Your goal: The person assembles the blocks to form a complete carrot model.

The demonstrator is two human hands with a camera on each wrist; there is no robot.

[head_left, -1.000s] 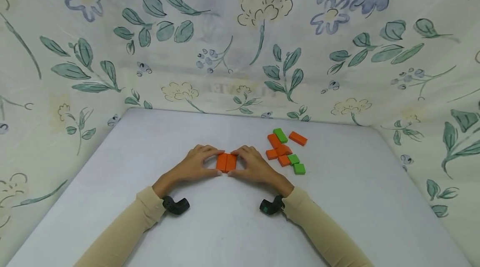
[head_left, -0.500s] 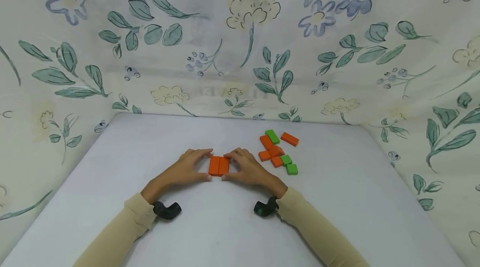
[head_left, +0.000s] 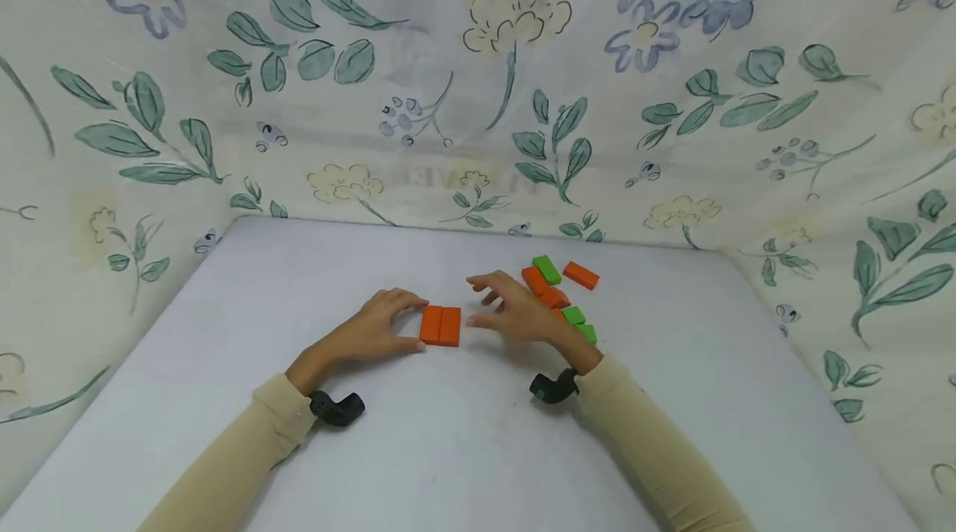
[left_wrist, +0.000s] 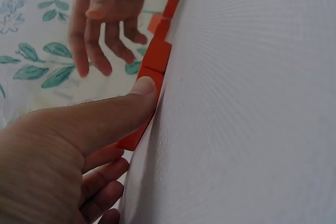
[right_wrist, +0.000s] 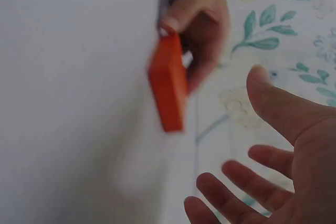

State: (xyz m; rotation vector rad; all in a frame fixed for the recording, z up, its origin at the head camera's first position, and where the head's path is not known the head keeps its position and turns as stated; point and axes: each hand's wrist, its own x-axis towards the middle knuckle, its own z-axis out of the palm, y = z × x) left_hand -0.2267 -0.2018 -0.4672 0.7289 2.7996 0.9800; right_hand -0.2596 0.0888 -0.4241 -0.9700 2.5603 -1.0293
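Observation:
Two orange blocks lie side by side on the white table, the left block (head_left: pixel 431 325) touching the right block (head_left: pixel 451 327). The left hand (head_left: pixel 373 328) grips the left block between thumb and fingers; its thumb presses on the block's end (left_wrist: pixel 137 135) in the left wrist view. To the right of the pair, the right hand (head_left: pixel 519 308) is raised with fingers spread and holds nothing. In the right wrist view, the right hand (right_wrist: pixel 273 166) is apart from the orange blocks (right_wrist: pixel 169 85).
Right of and behind the right hand is a cluster of orange and green blocks, among them a green block (head_left: pixel 547 269) and an orange block (head_left: pixel 534 280). A separate orange block (head_left: pixel 581 275) lies beside it. Floral cloth (head_left: pixel 418 183) stands behind the table (head_left: pixel 448 449).
The right hand has let go of the orange pair and moved right, now partly covering the block cluster. The left hand stays at the left block. The head view has shifted slightly.

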